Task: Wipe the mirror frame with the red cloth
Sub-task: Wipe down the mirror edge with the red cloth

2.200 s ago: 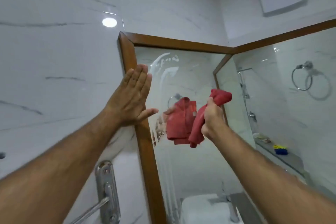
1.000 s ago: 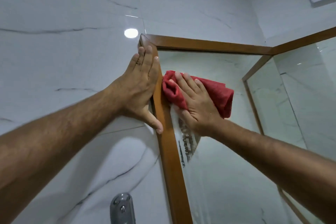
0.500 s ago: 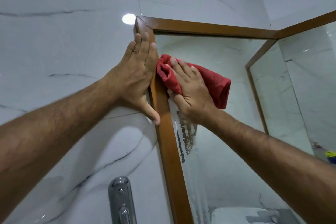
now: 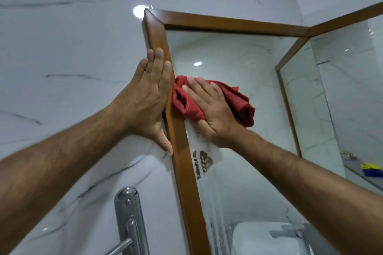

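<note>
Head view: left hand (image 4: 149,97) lies flat, fingers spread, against the wooden mirror frame (image 4: 182,161); right hand (image 4: 209,109), fingers extended, presses the bunched red cloth (image 4: 238,101) on the glass beside the frame's inner edge.

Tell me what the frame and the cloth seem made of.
Frame: looks like wood or wood-look laminate, brown with a smooth satin sheen and mitred corner. Cloth: soft red woven fabric, possibly microfibre, bunching in folds under the right hand.
</note>
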A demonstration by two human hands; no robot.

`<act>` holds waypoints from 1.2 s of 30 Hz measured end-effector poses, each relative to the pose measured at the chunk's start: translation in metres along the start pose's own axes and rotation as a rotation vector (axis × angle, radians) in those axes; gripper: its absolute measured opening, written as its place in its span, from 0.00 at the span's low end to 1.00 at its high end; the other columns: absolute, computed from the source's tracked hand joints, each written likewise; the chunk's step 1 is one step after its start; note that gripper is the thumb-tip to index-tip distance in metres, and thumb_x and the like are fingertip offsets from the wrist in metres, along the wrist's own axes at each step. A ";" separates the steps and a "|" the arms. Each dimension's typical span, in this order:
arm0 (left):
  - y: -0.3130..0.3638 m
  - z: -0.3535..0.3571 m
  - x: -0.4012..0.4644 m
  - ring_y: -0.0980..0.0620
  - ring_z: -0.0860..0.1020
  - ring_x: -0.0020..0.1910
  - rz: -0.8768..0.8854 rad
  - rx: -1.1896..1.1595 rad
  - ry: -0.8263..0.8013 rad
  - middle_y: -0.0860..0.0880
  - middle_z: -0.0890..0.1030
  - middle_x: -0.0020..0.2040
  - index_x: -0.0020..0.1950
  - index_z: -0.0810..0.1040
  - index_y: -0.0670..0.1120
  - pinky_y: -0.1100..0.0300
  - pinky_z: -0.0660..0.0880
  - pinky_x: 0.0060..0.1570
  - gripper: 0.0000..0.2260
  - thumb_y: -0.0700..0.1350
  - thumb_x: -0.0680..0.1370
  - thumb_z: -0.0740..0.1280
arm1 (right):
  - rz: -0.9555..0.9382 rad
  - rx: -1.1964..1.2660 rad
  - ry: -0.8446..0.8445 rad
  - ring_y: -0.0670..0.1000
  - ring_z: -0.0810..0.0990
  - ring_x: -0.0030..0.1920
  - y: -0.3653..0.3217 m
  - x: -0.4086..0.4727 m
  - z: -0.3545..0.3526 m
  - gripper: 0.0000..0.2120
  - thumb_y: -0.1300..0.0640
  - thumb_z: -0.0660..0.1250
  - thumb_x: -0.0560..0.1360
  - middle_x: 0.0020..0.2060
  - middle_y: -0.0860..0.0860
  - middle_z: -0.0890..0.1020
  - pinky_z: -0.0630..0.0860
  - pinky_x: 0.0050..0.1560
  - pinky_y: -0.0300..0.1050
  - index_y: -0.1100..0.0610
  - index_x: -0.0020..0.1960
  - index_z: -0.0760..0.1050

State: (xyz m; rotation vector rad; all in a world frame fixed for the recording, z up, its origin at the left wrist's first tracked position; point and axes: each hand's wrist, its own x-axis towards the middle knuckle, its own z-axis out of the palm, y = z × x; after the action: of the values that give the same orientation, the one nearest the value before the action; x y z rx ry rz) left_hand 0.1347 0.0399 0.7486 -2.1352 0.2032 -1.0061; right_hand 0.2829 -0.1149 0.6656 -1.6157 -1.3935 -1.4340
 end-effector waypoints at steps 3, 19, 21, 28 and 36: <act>0.008 0.003 -0.007 0.28 0.35 0.76 0.002 -0.020 0.019 0.26 0.35 0.75 0.75 0.34 0.32 0.34 0.42 0.77 0.79 0.89 0.46 0.50 | 0.089 0.004 0.130 0.56 0.52 0.81 -0.018 -0.009 0.017 0.31 0.50 0.54 0.78 0.79 0.56 0.61 0.46 0.80 0.60 0.58 0.79 0.60; 0.065 0.020 -0.049 0.26 0.37 0.76 -0.093 -0.027 -0.081 0.24 0.37 0.75 0.75 0.35 0.29 0.33 0.45 0.76 0.80 0.88 0.46 0.55 | -0.324 -0.143 -0.110 0.66 0.58 0.78 0.021 -0.103 0.019 0.30 0.48 0.58 0.80 0.77 0.65 0.62 0.53 0.76 0.69 0.65 0.76 0.63; 0.068 0.024 -0.053 0.27 0.37 0.76 -0.090 -0.030 -0.078 0.25 0.37 0.75 0.75 0.35 0.30 0.33 0.46 0.76 0.79 0.88 0.46 0.54 | -0.100 -0.113 0.040 0.65 0.57 0.79 0.001 -0.094 0.027 0.29 0.47 0.53 0.82 0.77 0.64 0.63 0.51 0.78 0.66 0.64 0.76 0.63; 0.078 0.035 -0.055 0.26 0.40 0.76 -0.056 -0.059 -0.041 0.25 0.41 0.76 0.76 0.39 0.31 0.32 0.41 0.75 0.79 0.87 0.47 0.58 | 0.102 -0.004 0.170 0.62 0.56 0.80 -0.054 -0.156 0.066 0.28 0.52 0.57 0.79 0.77 0.61 0.65 0.49 0.78 0.64 0.62 0.76 0.65; 0.121 0.050 -0.091 0.24 0.37 0.75 -0.126 -0.106 -0.175 0.24 0.37 0.75 0.75 0.40 0.28 0.30 0.45 0.75 0.81 0.85 0.45 0.64 | -0.448 -0.145 -0.191 0.63 0.60 0.78 -0.001 -0.210 0.044 0.30 0.46 0.57 0.80 0.77 0.59 0.64 0.53 0.77 0.65 0.60 0.77 0.64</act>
State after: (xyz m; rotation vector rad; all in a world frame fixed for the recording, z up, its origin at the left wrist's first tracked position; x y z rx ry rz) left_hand 0.1289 0.0219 0.5900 -2.3431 0.0376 -0.8890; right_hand 0.3218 -0.1433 0.4563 -1.6309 -1.8915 -1.6955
